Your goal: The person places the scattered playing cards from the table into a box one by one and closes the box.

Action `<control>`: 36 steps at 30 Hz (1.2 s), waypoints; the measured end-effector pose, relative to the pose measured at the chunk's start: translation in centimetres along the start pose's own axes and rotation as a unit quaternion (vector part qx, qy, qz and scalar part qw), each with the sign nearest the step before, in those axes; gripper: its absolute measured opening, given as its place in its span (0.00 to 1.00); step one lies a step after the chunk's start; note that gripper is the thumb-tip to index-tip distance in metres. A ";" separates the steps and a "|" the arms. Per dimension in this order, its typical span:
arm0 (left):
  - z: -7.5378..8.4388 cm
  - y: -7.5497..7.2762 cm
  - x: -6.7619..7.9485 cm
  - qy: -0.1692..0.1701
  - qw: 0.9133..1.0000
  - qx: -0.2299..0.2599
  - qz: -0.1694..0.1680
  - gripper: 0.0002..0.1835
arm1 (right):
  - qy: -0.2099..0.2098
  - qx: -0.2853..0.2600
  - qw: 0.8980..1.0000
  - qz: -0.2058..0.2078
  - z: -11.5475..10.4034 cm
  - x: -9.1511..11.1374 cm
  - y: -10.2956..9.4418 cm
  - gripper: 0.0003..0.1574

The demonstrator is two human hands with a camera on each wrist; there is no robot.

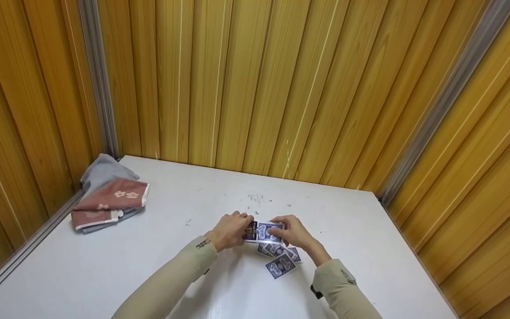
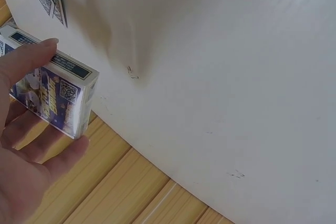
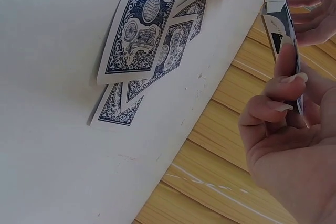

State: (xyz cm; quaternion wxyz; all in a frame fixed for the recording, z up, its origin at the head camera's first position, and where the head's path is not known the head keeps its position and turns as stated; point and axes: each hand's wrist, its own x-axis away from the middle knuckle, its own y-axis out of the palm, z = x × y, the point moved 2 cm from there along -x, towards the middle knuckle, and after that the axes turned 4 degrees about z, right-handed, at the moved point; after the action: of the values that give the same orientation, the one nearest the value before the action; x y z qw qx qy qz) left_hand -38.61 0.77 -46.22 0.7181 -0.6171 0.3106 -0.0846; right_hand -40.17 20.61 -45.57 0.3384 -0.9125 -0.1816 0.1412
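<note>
My left hand (image 1: 229, 230) grips a printed playing-card box (image 2: 50, 95), its thumb along one narrow side and its fingers beneath. At the box's right end, my right hand (image 1: 298, 231) pinches blue-backed playing cards (image 1: 264, 231). In the right wrist view these cards meet the box's end edge-on; how far they sit inside it, I cannot tell. Several more playing cards (image 3: 147, 30) lie loosely overlapped on the white table (image 1: 184, 274), below and nearer than the hands. Their patterned blue backs face up, and the nearest one (image 1: 281, 266) lies askew.
A folded cloth (image 1: 113, 195), dusty red with pale flowers and grey beneath, lies at the table's back left corner. Yellow wood-patterned walls (image 1: 246, 88) rise behind the table and on both sides. Grey metal posts (image 1: 98, 79) stand in the corners.
</note>
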 end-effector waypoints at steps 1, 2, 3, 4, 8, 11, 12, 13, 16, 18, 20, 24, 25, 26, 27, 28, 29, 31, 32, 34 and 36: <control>0.0 0.0 0.0 0.003 1.000 0.000 0.003 0.29 | 0.000 -0.002 1.000 0.000 0.0 0.0 0.1 0.16; 0.1 0.0 0.0 0.005 1.000 0.000 0.006 0.29 | 0.001 -0.002 1.000 0.002 0.0 0.0 0.1 0.16; 0.0 0.0 0.0 0.007 1.000 0.000 0.008 0.29 | 0.004 -0.001 1.000 0.004 0.0 0.0 0.1 0.16; 0.0 0.0 0.0 0.007 1.000 -0.001 0.009 0.28 | 0.010 -0.003 1.000 0.007 0.1 0.0 0.1 0.17; -0.2 0.0 0.0 -0.003 1.000 -0.010 0.006 0.29 | 0.047 -0.019 0.999 0.019 0.4 0.2 -0.1 0.21; -0.4 -0.1 0.1 -0.012 1.000 -0.013 0.001 0.30 | 0.065 -0.039 0.997 0.027 0.6 0.5 -0.6 0.21; -0.5 -0.1 0.1 -0.014 1.000 -0.013 0.001 0.30 | 0.065 -0.043 0.997 0.029 0.7 0.5 -0.7 0.20; -0.6 -0.2 0.1 -0.015 1.000 -0.012 0.002 0.30 | 0.063 -0.046 0.997 0.030 0.7 0.6 -0.9 0.19; -0.7 -0.3 0.1 -0.012 1.000 -0.009 0.009 0.30 | 0.054 -0.051 0.997 0.031 0.9 0.6 -1.1 0.14; -0.7 -0.3 0.1 -0.011 1.000 -0.008 0.011 0.30 | 0.046 -0.051 0.997 0.032 0.9 0.6 -1.2 0.13; -0.7 -0.2 0.1 -0.012 1.000 -0.007 0.011 0.30 | 0.042 -0.051 0.997 0.033 0.8 0.5 -1.1 0.12; -0.5 -0.3 0.1 -0.017 1.000 -0.005 -0.002 0.31 | 0.040 -0.046 0.998 0.033 0.6 0.3 -0.8 0.13; -0.4 -0.4 0.1 -0.016 1.000 -0.004 -0.003 0.31 | 0.042 -0.046 0.998 0.032 0.5 0.2 -0.8 0.13; -0.4 -0.4 0.0 -0.016 1.000 -0.003 -0.006 0.31 | 0.042 -0.044 0.998 0.032 0.5 0.1 -0.7 0.13; -0.3 -0.5 0.0 -0.015 1.000 -0.002 -0.008 0.31 | 0.042 -0.043 0.998 0.033 0.4 0.1 -0.7 0.13; -0.3 -0.5 0.0 -0.014 1.000 -0.002 -0.008 0.31 | 0.040 -0.042 0.998 0.033 0.4 0.0 -0.7 0.13; -0.3 -0.5 -0.1 -0.014 1.000 -0.001 -0.008 0.31 | 0.036 -0.044 0.998 0.033 0.4 0.0 -0.6 0.13; -0.3 -0.5 -0.1 -0.015 1.000 0.001 -0.011 0.31 | 0.032 -0.046 0.998 0.032 -0.2 0.2 -0.7 0.13; -0.4 -0.5 -0.1 -0.016 1.000 -0.001 -0.011 0.31 | 0.029 -0.048 0.998 0.029 -0.7 0.4 -0.8 0.13; -0.4 -0.4 -0.1 -0.017 1.000 -0.004 -0.011 0.32 | 0.026 -0.047 0.998 0.030 -0.7 0.4 -0.6 0.13; -0.3 -0.4 0.0 -0.019 1.000 -0.005 -0.013 0.31 | 0.029 -0.043 0.998 0.031 -0.7 0.3 -0.4 0.12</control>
State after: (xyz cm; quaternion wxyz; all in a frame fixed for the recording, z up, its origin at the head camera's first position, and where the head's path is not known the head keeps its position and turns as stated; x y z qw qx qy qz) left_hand -38.72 0.44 -45.86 0.7196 -0.6264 0.2887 -0.0806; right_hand -39.74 20.60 -44.84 0.2992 -0.9350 -0.1498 0.1174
